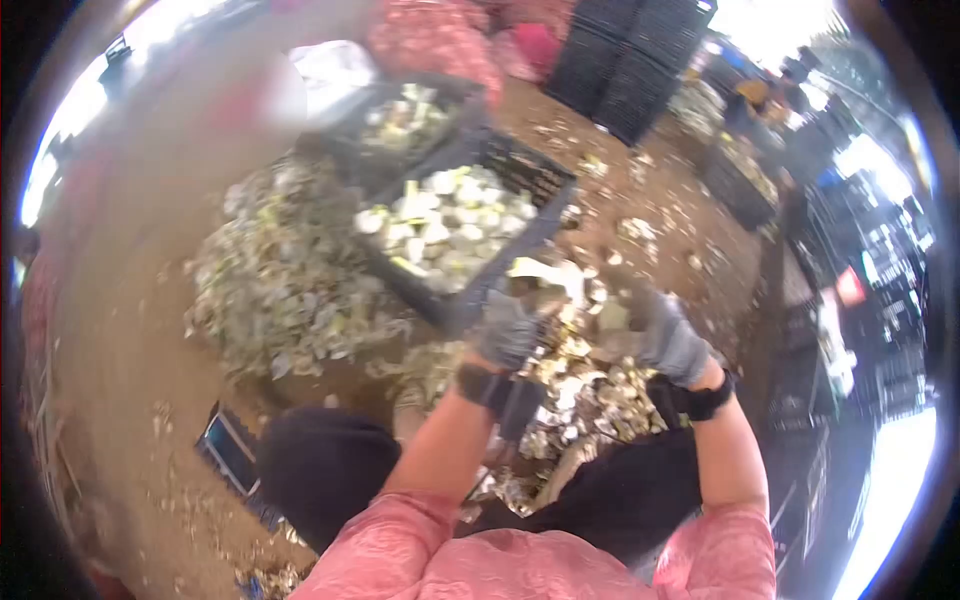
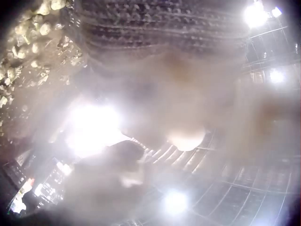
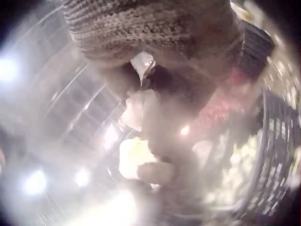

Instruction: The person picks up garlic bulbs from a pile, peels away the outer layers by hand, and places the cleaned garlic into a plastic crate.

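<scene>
Both hands wear grey knit gloves and are blurred. In the head view the left hand (image 1: pixel 508 332) has its fingers curled round a pale bulb with a whitish stalk (image 1: pixel 538 268); a round pale end (image 2: pixel 186 140) shows in the left wrist view. To its right, the right hand (image 1: pixel 672 340) is held apart over the heap of peelings (image 1: pixel 590 385). In the right wrist view, pale pieces (image 3: pixel 140 110) lie at the right hand's curled fingers, with a yellowish-white piece (image 3: pixel 134 157) below them. Blur hides the exact fingertips and any tool.
A black crate (image 1: pixel 540 215) of white bulbs stands just beyond the left hand, with another crate (image 1: pixel 350 130) behind it. A large peelings pile (image 1: pixel 290 270) lies left. Black crates (image 1: pixel 625 60) are stacked at the back, near pink sacks (image 1: pixel 430 40). The person's dark-clothed legs (image 1: pixel 325 470) flank the heap.
</scene>
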The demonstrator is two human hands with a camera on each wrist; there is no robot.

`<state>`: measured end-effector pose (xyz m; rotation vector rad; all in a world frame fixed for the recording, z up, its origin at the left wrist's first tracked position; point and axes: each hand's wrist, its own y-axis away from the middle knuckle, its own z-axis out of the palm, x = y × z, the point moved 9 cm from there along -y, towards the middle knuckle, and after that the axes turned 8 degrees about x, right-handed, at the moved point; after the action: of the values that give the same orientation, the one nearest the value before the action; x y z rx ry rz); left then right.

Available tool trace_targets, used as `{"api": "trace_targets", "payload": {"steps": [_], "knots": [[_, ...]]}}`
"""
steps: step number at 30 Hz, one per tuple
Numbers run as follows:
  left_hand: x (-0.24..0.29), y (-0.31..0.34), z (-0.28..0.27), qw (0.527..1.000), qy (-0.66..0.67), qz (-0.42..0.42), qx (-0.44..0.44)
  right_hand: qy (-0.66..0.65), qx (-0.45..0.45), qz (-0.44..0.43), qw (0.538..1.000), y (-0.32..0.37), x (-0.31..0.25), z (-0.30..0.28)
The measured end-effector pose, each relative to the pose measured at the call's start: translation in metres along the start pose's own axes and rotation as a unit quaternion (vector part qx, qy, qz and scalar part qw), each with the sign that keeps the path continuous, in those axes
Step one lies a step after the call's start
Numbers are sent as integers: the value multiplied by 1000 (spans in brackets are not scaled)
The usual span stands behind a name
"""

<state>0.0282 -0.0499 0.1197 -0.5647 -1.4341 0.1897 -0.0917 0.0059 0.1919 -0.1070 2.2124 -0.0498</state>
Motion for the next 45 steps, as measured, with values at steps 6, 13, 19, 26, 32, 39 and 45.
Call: {"api": "trace_targets", "payload": {"steps": [6, 13, 19, 26, 32, 39, 45], "knots": [[2, -7, 19, 891, 439, -118, 18, 93, 56, -53, 993, 7, -14, -13], [31, -4, 38, 909, 416, -36, -9, 209, 174, -137, 952, 16, -46, -21], [3, 9, 53, 785, 589, -191, 33, 437, 203, -134, 866, 24, -46, -7], [16, 9, 47, 908, 408, -87, 45, 400, 233, -175, 869, 23, -48, -14], [26, 6, 45, 889, 442, -116, -5, 376, 260, -179, 871, 22, -49, -21], [12, 8, 45, 884, 432, -171, -46, 366, 288, -142, 874, 19, -40, -27], [17, 5, 41, 871, 463, -152, -57, -112, 205, 14, 972, 8, 7, -30]]}}
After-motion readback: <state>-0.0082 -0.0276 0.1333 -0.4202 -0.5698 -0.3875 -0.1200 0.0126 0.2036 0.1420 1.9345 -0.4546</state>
